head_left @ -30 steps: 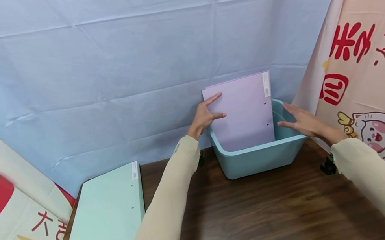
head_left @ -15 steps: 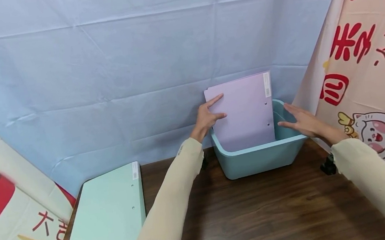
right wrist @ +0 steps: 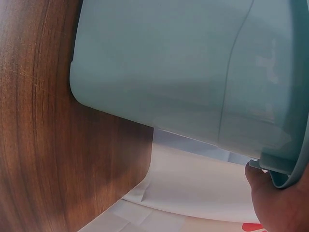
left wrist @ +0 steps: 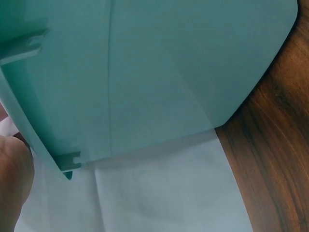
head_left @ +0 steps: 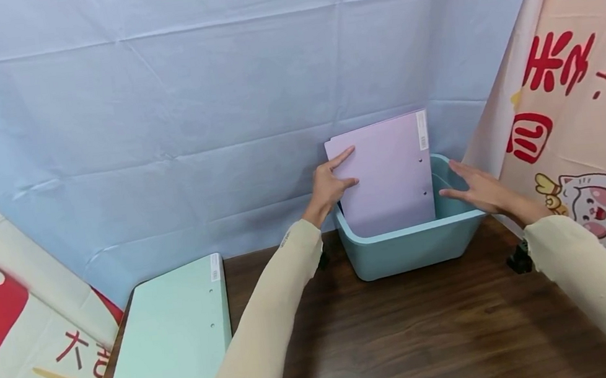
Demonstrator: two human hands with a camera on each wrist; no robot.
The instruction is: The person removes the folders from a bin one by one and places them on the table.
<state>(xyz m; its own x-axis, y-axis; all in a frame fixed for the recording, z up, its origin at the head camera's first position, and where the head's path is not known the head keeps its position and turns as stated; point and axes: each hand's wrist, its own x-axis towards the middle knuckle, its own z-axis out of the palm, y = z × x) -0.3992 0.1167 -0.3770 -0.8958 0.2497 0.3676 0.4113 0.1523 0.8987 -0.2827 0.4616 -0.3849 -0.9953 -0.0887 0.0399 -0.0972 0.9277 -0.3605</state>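
A blue-green plastic storage bin [head_left: 411,254] stands on the table with lilac folders [head_left: 382,173] upright in it. My left hand [head_left: 327,185] is at the bin's left end. Its index finger and thumb lie straight against the front folder's left side; the other fingers are hidden. My right hand [head_left: 479,189] grips the bin's right end, index finger and thumb spread over the inside. In the right wrist view a fingertip [right wrist: 256,176] hooks under the rim. A mint-green folder [head_left: 168,335] lies flat at the table's left, with at least one more beneath it.
The dark wooden table [head_left: 426,331] runs under everything. Behind it hangs a pale blue cloth [head_left: 214,99], close to the bin's back. Printed cloths hang at the right [head_left: 572,139] and left [head_left: 23,345], the right one near my right hand.
My left hand and the lilac folders' left edge have shifted slightly to the right. The right hand and the bin stay in place, and the view has moved a little.
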